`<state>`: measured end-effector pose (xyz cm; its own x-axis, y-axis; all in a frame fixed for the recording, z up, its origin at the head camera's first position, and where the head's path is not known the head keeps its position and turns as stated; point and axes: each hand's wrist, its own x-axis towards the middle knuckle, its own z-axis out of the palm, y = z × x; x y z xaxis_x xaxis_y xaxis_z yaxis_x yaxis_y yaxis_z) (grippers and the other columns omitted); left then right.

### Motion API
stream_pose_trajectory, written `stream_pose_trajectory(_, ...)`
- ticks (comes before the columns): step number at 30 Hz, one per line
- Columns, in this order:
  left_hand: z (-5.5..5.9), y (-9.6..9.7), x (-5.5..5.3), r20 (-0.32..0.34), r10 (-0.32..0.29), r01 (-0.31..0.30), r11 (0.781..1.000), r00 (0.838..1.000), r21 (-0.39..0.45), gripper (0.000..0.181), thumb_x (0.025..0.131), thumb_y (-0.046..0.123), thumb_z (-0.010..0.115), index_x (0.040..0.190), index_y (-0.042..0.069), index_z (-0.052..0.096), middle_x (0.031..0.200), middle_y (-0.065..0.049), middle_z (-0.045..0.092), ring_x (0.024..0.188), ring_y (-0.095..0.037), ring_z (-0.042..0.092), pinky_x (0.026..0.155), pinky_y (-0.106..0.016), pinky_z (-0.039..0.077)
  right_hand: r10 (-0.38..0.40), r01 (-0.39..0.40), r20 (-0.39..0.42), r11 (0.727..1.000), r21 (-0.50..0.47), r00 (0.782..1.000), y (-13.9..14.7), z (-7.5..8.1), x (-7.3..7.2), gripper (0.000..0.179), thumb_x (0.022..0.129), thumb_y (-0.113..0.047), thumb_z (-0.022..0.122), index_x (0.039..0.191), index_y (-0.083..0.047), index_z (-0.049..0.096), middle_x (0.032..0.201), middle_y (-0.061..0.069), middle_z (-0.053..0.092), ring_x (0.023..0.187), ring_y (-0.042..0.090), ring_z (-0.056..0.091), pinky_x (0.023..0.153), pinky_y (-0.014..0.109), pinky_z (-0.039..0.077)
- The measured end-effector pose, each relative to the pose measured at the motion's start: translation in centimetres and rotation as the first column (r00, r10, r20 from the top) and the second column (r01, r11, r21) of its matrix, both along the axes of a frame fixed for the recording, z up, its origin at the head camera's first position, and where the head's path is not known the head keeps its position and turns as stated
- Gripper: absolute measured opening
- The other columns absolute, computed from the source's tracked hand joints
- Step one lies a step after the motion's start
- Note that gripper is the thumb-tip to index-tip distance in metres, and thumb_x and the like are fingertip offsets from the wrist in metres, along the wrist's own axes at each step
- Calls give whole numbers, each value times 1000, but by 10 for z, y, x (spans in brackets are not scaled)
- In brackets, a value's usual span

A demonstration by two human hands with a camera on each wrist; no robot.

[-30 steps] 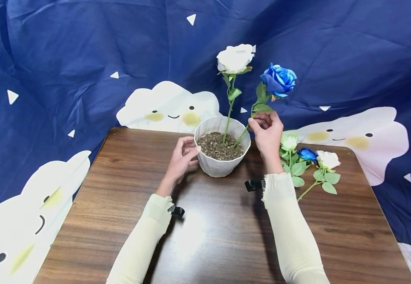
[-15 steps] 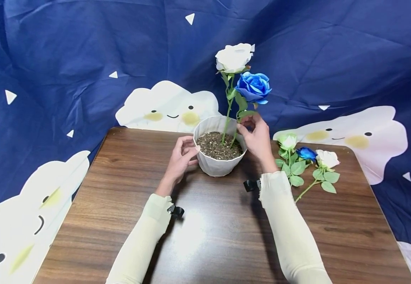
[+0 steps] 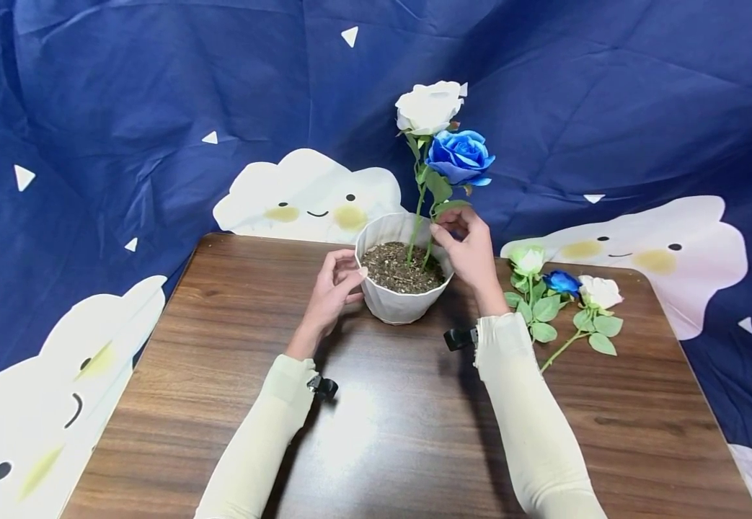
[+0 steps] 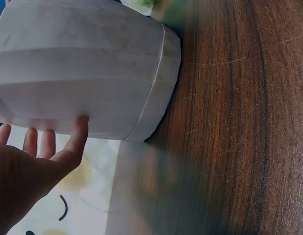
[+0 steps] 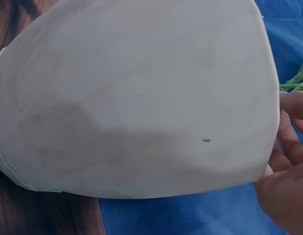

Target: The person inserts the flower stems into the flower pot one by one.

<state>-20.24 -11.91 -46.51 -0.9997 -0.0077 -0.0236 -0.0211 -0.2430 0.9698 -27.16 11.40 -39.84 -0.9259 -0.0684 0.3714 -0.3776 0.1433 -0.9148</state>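
The large blue rose (image 3: 458,160) had shifted most: a second earlier its bloom leaned out toward the right of the frame, and now it stood nearly upright in the upper centre, close under and right of the tall white rose (image 3: 429,107). Over the last half-second it had barely moved, so the stem seemed close to settled. The right hand (image 3: 469,249) pinched that stem between thumb and fingers, just above the rim of the white flowerpot (image 3: 401,306). The stem's foot met the soil (image 3: 388,270) at the middle of the frame; how deep it went could not be told.

The left hand (image 3: 330,285) had not changed place, holding the pot's left side lightly, thumb at the rim and fingertips against the outer wall. Because the right hand had not let go, whether the stem would stand alone remained unproven. Three more roses (image 3: 562,282) lay at right of centre on the table (image 3: 220,360).
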Motion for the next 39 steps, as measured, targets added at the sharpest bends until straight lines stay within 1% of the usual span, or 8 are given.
stream_pose_trajectory(4, -1, 0, 0, 1, -1, 1, 1000, 1000, 1, 45, 96, 7, 64, 136, 5, 43, 132, -16, 48, 107, -18, 57, 93, -59, 54, 12, -11, 14, 999, -38, 1000, 0, -1, 1, 20, 93, 7, 64, 108, 17, 57, 95, 6, 63, 85, 8, 63, 73, 20, 57)
stream_pose_trajectory(8, -2, 0, 0, -6, -2, 2, 1000, 1000, 1, 46, 95, 9, 64, 137, 6, 43, 131, -17, 48, 105, -16, 57, 92, -60, 54, 19, -18, 28, 998, -58, 999, -2, 9, 8, 18, 93, 10, 61, 107, 21, 57, 93, 14, 63, 83, 11, 66, 73, 26, 61)
stream_pose_trajectory(14, -1, 0, 1, -6, -2, 2, 1000, 1000, 0, 47, 96, 8, 64, 137, 5, 43, 132, -17, 48, 107, -17, 56, 93, -62, 52, 42, -42, 13, 998, -42, 999, 0, 2, 5, 16, 92, 8, 65, 105, 17, 60, 94, 17, 65, 83, 14, 69, 73, 35, 63)
stream_pose_trajectory(19, 0, 0, 1, -4, -2, 2, 1000, 1000, 3, 46, 96, 7, 64, 137, 4, 43, 132, -17, 47, 108, -18, 56, 94, -62, 52, -1, 1, -8, 1000, 13, 1000, -4, -4, 4, 13, 93, 5, 67, 103, 13, 62, 96, 21, 64, 83, 11, 66, 73, 36, 63)
stream_pose_trajectory(22, 0, 1, 1, -3, -1, 1, 1000, 1000, 2, 46, 96, 7, 64, 137, 4, 43, 133, -17, 48, 108, -19, 56, 95, -62, 52, -46, 48, -35, 996, 75, 998, -6, -8, 4, 12, 94, 1, 68, 100, 10, 63, 94, 19, 66, 83, 11, 65, 73, 37, 63)
stream_pose_trajectory(27, -1, 1, 2, 3, -2, 2, 1000, 1000, 2, 46, 96, 7, 63, 137, 5, 43, 132, -17, 48, 108, -19, 56, 95, -65, 50, -91, 121, -140, 967, 226, 986, -6, -14, 4, 10, 95, -2, 69, 98, 4, 63, 91, 17, 68, 84, 18, 67, 71, 39, 63)
stream_pose_trajectory(32, -2, 1, 0, -1, -16, 16, 1000, 1000, -7, 47, 96, 8, 64, 137, 5, 43, 133, -16, 47, 109, -19, 56, 95, -64, 51, -101, 200, -285, 917, 345, 953, -4, -19, 2, 11, 94, -2, 69, 100, 2, 62, 93, 18, 69, 90, 32, 69, 76, 44, 58)
stream_pose_trajectory(39, -3, -3, 0, -13, -7, 7, 1000, 1000, -6, 47, 96, 9, 64, 137, 5, 43, 133, -16, 47, 110, -20, 56, 94, -64, 51, -53, 193, -326, 890, 412, 944, -10, -19, -2, 10, 93, -4, 70, 96, 1, 61, 92, 17, 71, 83, 32, 69, 74, 46, 56)
